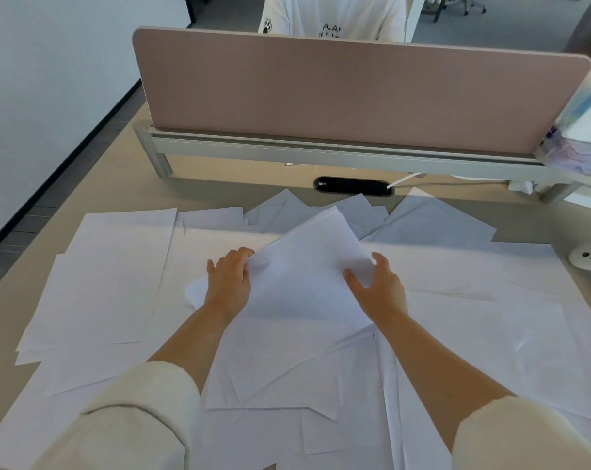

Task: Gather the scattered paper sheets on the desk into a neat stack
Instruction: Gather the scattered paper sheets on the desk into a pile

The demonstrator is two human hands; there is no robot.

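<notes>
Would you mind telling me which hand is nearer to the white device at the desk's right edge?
Right. The right hand holds the sheets on their right side, left of the device; the left hand holds their left side, farther away.

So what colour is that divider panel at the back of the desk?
The divider panel is a plain dusty pink, seen clearly in the head view.

The person wears a cream-white top with long sleeves. The left sleeve [128,418] and right sleeve [524,439] are of thick, soft, slightly fuzzy cloth, one plain colour throughout. Each is loose and bulky, with a rounded cuff edge that ends partway along the arm. The left forearm [192,337] and right forearm [433,354] are uncovered. The left hand [228,283] and right hand [380,286] are bare.
</notes>
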